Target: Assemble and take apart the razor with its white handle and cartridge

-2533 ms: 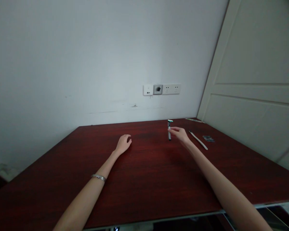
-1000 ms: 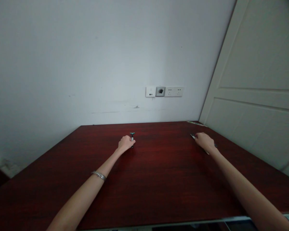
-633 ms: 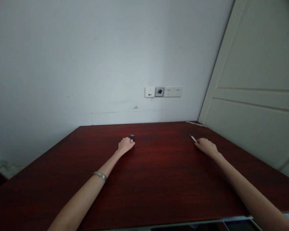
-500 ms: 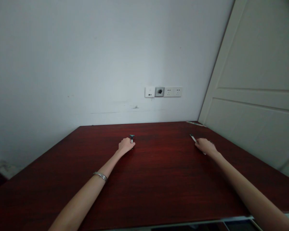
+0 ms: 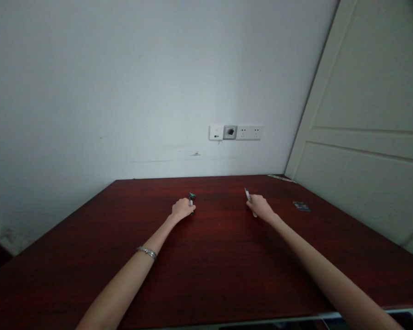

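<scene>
My left hand is closed around the handle of a razor. The razor's dark greenish head points away from me, above my thumb. To the right, my right hand grips a slim whitish stick-like thing with a dark tip, its far end leaning slightly left. Its lower end shows below my fingers; its kind is too small to make out. Both hands are low over the dark red table, apart from each other. A small flat clear packet with dark marks lies right of my right hand.
A pale wall with a row of sockets stands behind the table. A white panelled door or cabinet side borders the right. A thin pale strip lies at the far right corner. Something like a partly open drawer shows below the front edge.
My right hand has moved left with the slim thing, closer to my left hand, uncovering the clear packet. The razor's head has tilted slightly in my left hand.
</scene>
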Available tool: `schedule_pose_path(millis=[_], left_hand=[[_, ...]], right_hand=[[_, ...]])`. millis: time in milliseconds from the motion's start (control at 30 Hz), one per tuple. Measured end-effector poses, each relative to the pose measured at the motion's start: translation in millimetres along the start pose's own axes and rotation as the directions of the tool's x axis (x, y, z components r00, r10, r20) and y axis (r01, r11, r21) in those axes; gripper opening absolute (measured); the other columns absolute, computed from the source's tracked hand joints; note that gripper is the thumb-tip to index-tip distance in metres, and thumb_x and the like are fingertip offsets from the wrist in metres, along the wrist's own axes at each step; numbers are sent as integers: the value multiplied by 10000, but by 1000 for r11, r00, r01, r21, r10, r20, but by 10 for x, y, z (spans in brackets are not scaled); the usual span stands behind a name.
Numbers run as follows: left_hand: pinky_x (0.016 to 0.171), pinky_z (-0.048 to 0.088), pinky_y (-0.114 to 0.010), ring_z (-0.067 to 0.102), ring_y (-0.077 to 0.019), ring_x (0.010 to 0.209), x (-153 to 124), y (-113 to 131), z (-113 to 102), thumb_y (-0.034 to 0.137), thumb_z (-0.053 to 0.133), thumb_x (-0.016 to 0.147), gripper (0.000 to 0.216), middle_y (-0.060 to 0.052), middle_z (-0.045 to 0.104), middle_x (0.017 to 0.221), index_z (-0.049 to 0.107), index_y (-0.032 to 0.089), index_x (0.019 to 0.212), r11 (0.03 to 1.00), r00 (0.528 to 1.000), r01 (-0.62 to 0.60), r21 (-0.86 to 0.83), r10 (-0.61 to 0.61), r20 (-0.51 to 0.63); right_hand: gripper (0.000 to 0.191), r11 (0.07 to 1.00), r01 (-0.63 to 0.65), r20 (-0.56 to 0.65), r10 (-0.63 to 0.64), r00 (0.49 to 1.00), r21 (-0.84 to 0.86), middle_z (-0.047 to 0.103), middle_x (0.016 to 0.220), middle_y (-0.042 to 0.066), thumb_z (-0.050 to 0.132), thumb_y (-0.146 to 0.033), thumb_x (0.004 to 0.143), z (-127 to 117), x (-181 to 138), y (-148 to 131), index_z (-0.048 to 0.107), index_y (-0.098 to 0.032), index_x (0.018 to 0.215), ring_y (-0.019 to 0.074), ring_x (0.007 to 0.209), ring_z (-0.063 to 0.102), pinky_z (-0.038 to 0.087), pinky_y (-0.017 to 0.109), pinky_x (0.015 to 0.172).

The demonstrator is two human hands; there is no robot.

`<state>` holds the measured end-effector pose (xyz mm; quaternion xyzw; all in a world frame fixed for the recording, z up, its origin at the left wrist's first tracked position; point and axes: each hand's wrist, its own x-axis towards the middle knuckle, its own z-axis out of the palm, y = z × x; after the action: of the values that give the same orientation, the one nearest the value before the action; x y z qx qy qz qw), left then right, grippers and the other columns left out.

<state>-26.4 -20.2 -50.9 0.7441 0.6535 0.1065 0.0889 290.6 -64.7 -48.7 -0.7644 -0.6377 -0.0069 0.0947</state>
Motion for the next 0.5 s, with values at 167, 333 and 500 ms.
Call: schedule_pose_path(millis=[167,333,500], left_hand=[[730,469,-336,636,-263,879,-16,-4,43,409,499,740,254,-84,686,895,654,209,745,1000,999,-9,15,10,-40],[737,466,-328,634,-259,894,-30,2,43,416,498,743,266,-91,683,924,659,209,785,999,998,-1,33,3,-56],[739,465,-322,632,-259,900,-56,14,17,423,494,746,276,-94,684,923,660,207,790,999,998,15,31,-13,-58]], right_hand=[[248,981,187,23,-188,982,55,643,968,168,449,-236,834,65,-145,-838,639,-102,921,228,906,629,433,265,756],[272,953,293,27,-295,955,75,639,988,177,431,-233,839,102,-249,-1367,645,-103,946,239,917,623,441,283,766],[277,952,298,41,-301,953,66,640,983,190,436,-212,820,149,-222,-1539,650,-90,948,259,913,626,456,294,745]])
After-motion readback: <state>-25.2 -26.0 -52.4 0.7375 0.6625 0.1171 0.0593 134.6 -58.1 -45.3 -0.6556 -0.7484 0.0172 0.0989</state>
